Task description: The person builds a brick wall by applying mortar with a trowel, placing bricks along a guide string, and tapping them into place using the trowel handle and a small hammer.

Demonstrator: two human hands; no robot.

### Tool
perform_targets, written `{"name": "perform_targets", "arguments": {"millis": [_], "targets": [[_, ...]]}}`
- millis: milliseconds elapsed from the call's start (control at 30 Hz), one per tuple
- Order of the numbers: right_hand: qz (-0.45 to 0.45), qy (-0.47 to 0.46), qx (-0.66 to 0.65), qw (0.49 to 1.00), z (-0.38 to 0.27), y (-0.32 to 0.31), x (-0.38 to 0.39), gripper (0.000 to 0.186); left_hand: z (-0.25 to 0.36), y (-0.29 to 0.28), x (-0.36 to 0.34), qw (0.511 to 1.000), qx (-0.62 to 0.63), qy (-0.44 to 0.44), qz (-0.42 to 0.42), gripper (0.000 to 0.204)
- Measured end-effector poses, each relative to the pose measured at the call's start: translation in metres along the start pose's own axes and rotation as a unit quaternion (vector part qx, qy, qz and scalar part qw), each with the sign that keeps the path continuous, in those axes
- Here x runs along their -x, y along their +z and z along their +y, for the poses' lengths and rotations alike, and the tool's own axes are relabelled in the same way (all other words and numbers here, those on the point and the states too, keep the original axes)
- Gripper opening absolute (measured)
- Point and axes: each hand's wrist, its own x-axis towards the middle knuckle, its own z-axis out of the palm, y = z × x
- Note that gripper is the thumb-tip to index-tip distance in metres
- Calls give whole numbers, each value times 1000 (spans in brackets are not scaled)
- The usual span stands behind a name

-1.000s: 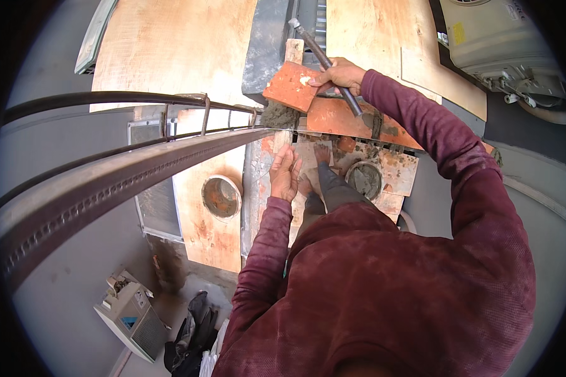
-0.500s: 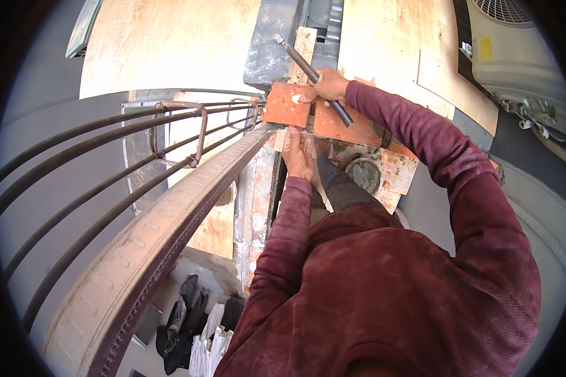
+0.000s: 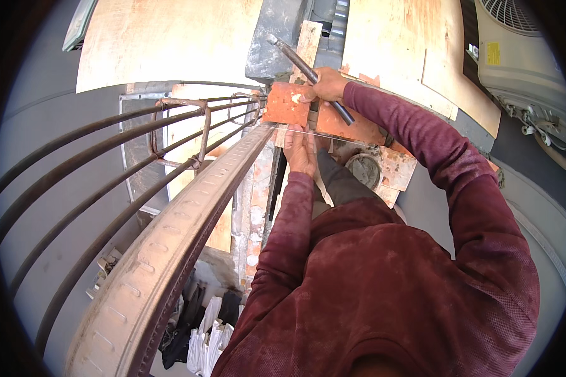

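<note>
My right hand point(image 3: 326, 84) is closed round a dark rod-shaped tool point(image 3: 303, 68), its pale tip pointing to the far left. The thumb of that hand rests at the right edge of an orange-red brick point(image 3: 287, 103). At the brick's near edge is my left hand point(image 3: 300, 151), palm up with fingers stretched out and fingertips against the edge. A thin taut string point(image 3: 346, 138) runs across just above those fingers. Under the tool lies a second orange-red slab point(image 3: 349, 123), a narrow gap parting it from the brick.
A round bucket point(image 3: 363, 171) with grey contents stands by my leg. On the left, rusty bars point(image 3: 100, 169) and a broad beam point(image 3: 170, 220) run toward the brick. Plywood sheets point(image 3: 170, 44) lie beyond. An air-conditioner unit point(image 3: 522, 63) stands at the far right.
My view has shifted slightly. Both hands keep nearly the same places at the brick, and the tool stays in my right hand.
</note>
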Motion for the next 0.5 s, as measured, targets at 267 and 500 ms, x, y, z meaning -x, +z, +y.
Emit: {"name": "perform_targets", "arguments": {"millis": [267, 500], "targets": [[-2, -14, 25, 1000, 2, 7, -2, 34, 4, 9, -6, 997, -43, 26, 61, 29], [0, -9, 111, 994, -3, 13, 0, 36, 11, 10, -8, 991, -97, 33, 90, 20]]}}
